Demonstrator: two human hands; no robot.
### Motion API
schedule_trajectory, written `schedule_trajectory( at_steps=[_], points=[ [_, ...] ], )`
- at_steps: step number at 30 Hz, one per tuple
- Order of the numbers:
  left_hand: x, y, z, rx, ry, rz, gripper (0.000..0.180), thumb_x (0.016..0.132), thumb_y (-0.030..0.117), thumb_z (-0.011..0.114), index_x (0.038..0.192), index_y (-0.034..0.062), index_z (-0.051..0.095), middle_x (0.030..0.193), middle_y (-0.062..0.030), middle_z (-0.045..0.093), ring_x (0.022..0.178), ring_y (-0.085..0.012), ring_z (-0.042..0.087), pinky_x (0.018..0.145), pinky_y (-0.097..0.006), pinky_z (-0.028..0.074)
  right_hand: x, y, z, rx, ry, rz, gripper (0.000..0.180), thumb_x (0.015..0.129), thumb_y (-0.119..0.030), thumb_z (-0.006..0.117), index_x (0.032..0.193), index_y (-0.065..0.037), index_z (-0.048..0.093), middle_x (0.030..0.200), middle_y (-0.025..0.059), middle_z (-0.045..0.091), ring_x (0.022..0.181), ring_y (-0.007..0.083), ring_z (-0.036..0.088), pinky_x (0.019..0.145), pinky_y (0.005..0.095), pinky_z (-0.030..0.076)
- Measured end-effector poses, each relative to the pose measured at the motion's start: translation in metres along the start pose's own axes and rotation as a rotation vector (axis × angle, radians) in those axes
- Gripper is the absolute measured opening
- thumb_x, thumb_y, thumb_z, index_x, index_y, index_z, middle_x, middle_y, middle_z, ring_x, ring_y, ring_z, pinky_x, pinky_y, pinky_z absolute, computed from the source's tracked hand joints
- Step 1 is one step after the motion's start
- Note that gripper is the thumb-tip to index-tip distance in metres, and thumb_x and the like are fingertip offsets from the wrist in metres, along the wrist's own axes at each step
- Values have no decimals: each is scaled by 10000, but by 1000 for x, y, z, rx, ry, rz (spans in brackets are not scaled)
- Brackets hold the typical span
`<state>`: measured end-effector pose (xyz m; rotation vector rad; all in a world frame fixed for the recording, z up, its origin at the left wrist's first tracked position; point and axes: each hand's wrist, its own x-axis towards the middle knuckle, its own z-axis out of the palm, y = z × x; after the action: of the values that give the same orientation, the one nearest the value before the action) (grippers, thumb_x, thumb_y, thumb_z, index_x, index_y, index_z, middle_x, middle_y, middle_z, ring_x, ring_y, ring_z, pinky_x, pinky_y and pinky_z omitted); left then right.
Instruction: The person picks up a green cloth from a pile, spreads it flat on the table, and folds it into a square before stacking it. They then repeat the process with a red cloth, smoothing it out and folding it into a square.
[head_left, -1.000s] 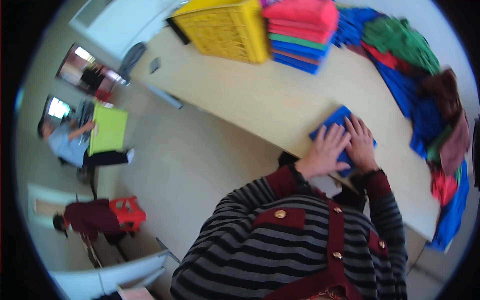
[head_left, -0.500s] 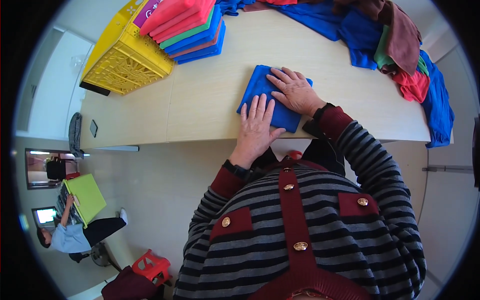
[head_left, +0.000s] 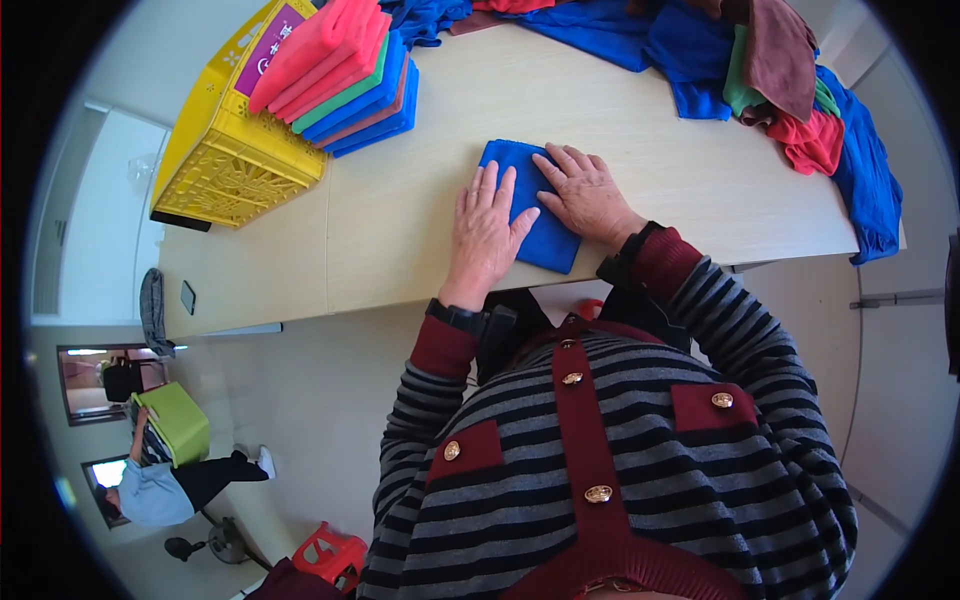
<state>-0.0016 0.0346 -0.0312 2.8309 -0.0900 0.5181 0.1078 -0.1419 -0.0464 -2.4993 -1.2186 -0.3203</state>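
Observation:
A folded blue cloth (head_left: 548, 238) lies flat on the pale wooden table (head_left: 420, 215), close to its front edge. My left hand (head_left: 482, 225) rests along the cloth's left side, its fingers stretched out and slightly apart. On the far right part of the cloth lies my right hand (head_left: 592, 197), palm down with the fingers extended. Neither hand grips the fabric. To the far left, a neat stack of folded cloths (head_left: 345, 85) in red, green, blue and brown leans beside a yellow plastic basket (head_left: 250, 165).
Loose blue, brown, green and red cloths (head_left: 690, 65) are heaped along the table's far and right edges, some hanging over. A phone-like dark object (head_left: 188, 297) lies at the left end. Another person (head_left: 165, 492) carries a green bin (head_left: 187, 425) beyond the table, near a red stool (head_left: 330, 558).
The blue cloth now shows narrower between my hands. My left hand has shifted left onto its side. The other person has moved slightly, and the whole view has turned a little.

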Motion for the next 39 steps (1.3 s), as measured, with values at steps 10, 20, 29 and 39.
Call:
schedule_trajectory(
  at_steps=[10,20,29,39],
  points=[
    [20,-25,5,65,-82,-77,653,981,423,565,1488,32,435,1556,-223,401,1447,-389,362,1180,-529,272,2,-27,-22,102,16,35,600,966,-344,572,1464,-33,455,1498,218,447,1380,372,423,1124,479,343],
    [-23,31,-18,-17,82,-236,742,905,398,649,1481,-17,433,1551,-225,395,1485,-374,299,1219,-540,191,44,-36,-30,301,-182,-349,555,995,-323,523,1455,-18,465,1529,172,444,1443,387,359,1182,524,271],
    [-33,22,-7,-20,42,-248,787,908,486,631,1462,-40,443,1555,-251,377,1490,-372,284,1221,-557,192,53,-24,-15,171,-169,-328,509,1023,-362,499,1409,-34,539,1509,169,479,1422,396,389,1167,494,306],
    [-34,13,-5,-26,50,-198,774,912,492,632,1472,-11,451,1564,-210,388,1488,-349,302,1225,-557,176,43,-23,-11,99,-175,-219,514,1040,-340,465,1456,-40,485,1544,156,439,1440,378,370,1176,480,301]
  ],
)
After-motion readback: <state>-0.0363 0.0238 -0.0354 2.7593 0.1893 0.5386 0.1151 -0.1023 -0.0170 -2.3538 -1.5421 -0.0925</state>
